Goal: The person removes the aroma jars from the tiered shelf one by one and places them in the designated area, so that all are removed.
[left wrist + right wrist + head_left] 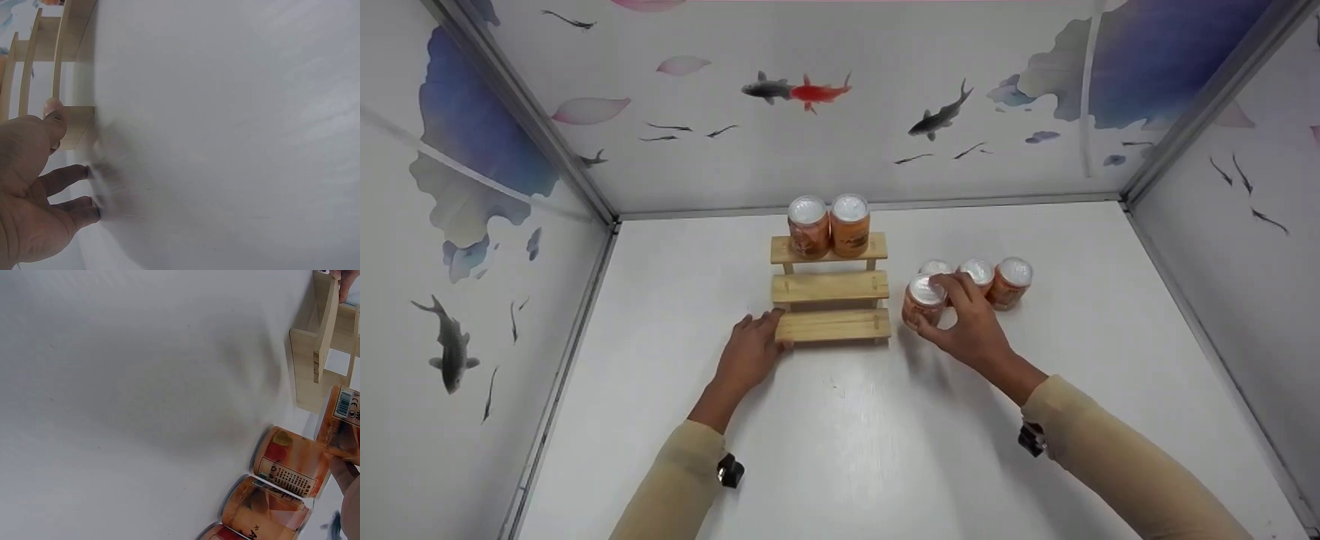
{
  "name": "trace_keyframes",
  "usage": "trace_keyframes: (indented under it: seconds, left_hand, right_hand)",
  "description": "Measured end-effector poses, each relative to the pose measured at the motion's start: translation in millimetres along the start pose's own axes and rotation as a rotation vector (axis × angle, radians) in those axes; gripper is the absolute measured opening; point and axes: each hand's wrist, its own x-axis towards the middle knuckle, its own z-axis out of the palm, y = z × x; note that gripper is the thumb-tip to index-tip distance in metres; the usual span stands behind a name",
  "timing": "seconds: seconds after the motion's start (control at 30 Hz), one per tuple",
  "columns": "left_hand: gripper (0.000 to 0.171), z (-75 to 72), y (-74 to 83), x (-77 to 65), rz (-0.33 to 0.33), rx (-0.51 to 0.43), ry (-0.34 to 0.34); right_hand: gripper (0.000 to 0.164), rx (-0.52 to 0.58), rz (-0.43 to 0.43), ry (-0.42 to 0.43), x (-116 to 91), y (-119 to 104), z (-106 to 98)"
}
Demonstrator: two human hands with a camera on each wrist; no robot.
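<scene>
A three-step wooden rack point(831, 325) stands on the white table. At the left end of its lowest step, my left hand point(750, 349) grips the board; in the left wrist view the thumb point(53, 107) lies on the board's edge and two other fingers reach down toward the table. Just right of the rack, my right hand point(971, 322) holds an orange can with a silvery lid point(924, 300) between thumb and fingers. In the right wrist view this can point(343, 422) is raised above the neighbouring cans.
Two similar cans point(850, 225) stand side by side on the rack's top step. Behind my right hand, three more cans point(1011, 283) are grouped on the table point(840, 450). Printed panels point(840, 157) with fish and leaves enclose the table at the back and sides.
</scene>
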Motion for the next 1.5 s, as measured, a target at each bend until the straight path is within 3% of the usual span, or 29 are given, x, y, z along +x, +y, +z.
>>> trace_keyframes:
  seconds: [0.47,0.73,0.97,1.5]
  left_hand:
    - [0.065,0.9,0.4,0.6,-0.02,-0.015,-0.009]
    - [0.064,-2.3,3.5,-1.9,-0.032,-0.052,-0.015]
    - [0.064,-2.0,3.2,-1.4,-0.039,-0.028,-0.024]
    - [0.062,-1.0,2.7,-2.3,-0.053,-0.053,-0.018]
  right_hand:
    - [0.069,-0.003,0.047,-0.084,-17,12,3]
    - [0.068,0.018,0.076,-0.093,-24,20,4]
    - [0.068,0.03,0.107,-0.104,-26,25,5]
    - [0.067,0.034,0.083,-0.106,-30,31,10]
